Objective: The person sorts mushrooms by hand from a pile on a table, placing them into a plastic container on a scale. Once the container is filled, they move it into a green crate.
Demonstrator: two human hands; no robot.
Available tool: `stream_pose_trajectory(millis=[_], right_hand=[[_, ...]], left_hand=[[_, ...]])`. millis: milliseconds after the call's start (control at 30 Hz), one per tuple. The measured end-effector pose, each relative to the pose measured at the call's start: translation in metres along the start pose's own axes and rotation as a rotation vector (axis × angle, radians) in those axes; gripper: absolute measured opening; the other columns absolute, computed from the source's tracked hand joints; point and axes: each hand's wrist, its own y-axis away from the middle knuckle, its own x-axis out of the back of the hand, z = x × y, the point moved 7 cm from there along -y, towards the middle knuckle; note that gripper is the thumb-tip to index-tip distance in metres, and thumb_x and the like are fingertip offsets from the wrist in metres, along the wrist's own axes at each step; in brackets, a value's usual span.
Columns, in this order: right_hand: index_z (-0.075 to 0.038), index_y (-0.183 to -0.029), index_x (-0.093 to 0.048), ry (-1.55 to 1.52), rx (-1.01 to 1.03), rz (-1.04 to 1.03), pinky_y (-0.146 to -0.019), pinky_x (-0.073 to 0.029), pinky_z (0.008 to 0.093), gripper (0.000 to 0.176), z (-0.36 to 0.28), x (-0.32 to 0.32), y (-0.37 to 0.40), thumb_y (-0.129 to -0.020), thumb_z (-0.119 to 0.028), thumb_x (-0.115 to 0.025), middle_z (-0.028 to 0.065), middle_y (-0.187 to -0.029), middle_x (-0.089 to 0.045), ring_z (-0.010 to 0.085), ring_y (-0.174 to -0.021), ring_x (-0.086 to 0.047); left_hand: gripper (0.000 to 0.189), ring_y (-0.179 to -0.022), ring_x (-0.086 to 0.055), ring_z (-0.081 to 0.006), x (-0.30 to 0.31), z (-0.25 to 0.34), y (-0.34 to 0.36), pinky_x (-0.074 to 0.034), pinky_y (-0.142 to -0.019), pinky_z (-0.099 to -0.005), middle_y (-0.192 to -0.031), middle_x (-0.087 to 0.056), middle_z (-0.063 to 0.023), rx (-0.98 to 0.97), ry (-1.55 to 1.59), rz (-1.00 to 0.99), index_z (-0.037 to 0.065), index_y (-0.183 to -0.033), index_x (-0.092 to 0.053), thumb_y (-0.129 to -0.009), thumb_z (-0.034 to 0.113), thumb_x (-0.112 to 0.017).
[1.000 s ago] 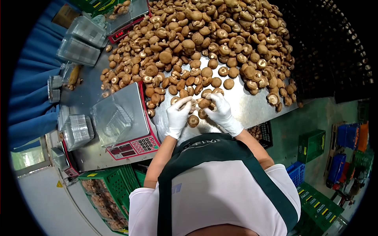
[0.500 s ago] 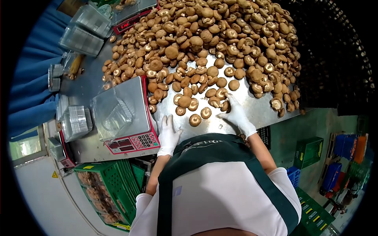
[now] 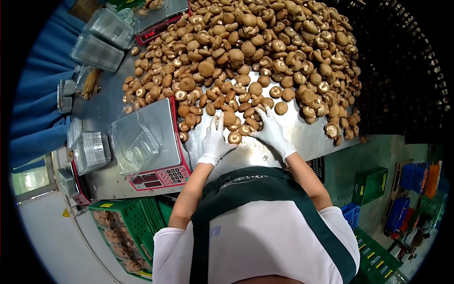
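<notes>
Gloved in white, my left hand [image 3: 216, 142] rests on the metal table with its fingers stretched out beside a brown mushroom [image 3: 229, 118]. My right hand [image 3: 272, 131] lies across from it, fingers spread and curved along the right edge of a small cluster of mushrooms. Between the two hands sit several mushrooms, one of them stem-side up [image 3: 234, 137]. Neither hand is closed around a mushroom. Past my fingertips rises a large mushroom pile [image 3: 265, 42].
A red-framed scale [image 3: 163, 137] holding a clear plastic tray [image 3: 137, 144] stands left of my left hand. Stacked clear trays [image 3: 101, 40] lie farther left. Below the table's left side is a green crate [image 3: 142, 222]; a dark perforated wall of crates [image 3: 402, 71] stands right.
My left hand has moved forward and right, up to the mushrooms. My right hand has shifted slightly left, and the loose mushrooms between them now lie closer together.
</notes>
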Motion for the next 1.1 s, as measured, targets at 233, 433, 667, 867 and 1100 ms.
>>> stream_pose_trajectory(millis=[233, 433, 667, 867, 1100], right_hand=[[-0.017, -0.13, -0.046, -0.107, 0.019, -0.055, -0.095, -0.045, 0.0364, 0.076, -0.005, -0.01, 0.008, -0.063, -0.028, -0.08, 0.0212, -0.14, -0.035, 0.0355, -0.12, -0.048], [-0.014, -0.133, -0.043, -0.133, 0.01, -0.022, -0.096, -0.044, 0.0362, 0.08, 0.004, -0.014, -0.002, -0.064, -0.03, -0.079, 0.025, -0.143, -0.031, 0.0371, -0.118, -0.05], [-0.017, -0.133, -0.043, -0.116, 0.02, 0.031, -0.094, -0.045, 0.0373, 0.077, 0.005, -0.018, 0.003, -0.066, -0.033, -0.075, 0.0196, -0.142, -0.033, 0.0349, -0.118, -0.048], [-0.017, -0.133, -0.043, -0.143, 0.013, 0.035, -0.093, -0.046, 0.0378, 0.078, 0.01, -0.021, 0.004, -0.065, -0.032, -0.076, 0.0186, -0.142, -0.033, 0.035, -0.117, -0.049], [-0.012, -0.133, -0.043, -0.215, 0.021, 0.043, -0.097, -0.044, 0.0357, 0.08, 0.005, -0.021, 0.0, -0.062, -0.021, -0.079, 0.0223, -0.139, -0.035, 0.0339, -0.116, -0.05]], left_hand=[[0.115, -0.119, -0.048, -0.0306, 0.009, -0.009, -0.002, -0.046, -0.093, -0.0348, -0.137, -0.037, -0.015, -0.002, 0.304, -0.078, 0.01, -0.144, -0.021, -0.05, 0.022, -0.085], [0.095, -0.129, -0.039, -0.0323, 0.008, -0.017, -0.009, -0.036, -0.104, -0.0315, -0.144, -0.031, -0.0195, -0.071, 0.369, -0.155, 0.01, -0.145, -0.021, -0.062, -0.002, -0.066], [0.085, -0.132, -0.035, -0.0289, 0.023, -0.024, 0.0, -0.031, -0.106, -0.0296, -0.145, -0.032, -0.0168, -0.027, 0.433, -0.082, 0.009, -0.143, -0.03, -0.064, -0.009, -0.057], [0.055, -0.121, -0.045, -0.0357, 0.029, -0.063, 0.018, -0.036, -0.103, -0.0382, -0.137, -0.043, -0.0159, 0.181, 0.241, 0.191, 0.009, -0.127, -0.051, -0.072, 0.005, -0.057], [0.095, -0.12, -0.042, -0.0371, 0.033, 0.012, -0.005, -0.038, -0.097, -0.0468, -0.137, -0.038, -0.0184, 0.013, -0.147, -0.052, 0.016, -0.14, -0.032, -0.059, 0.028, -0.081]])
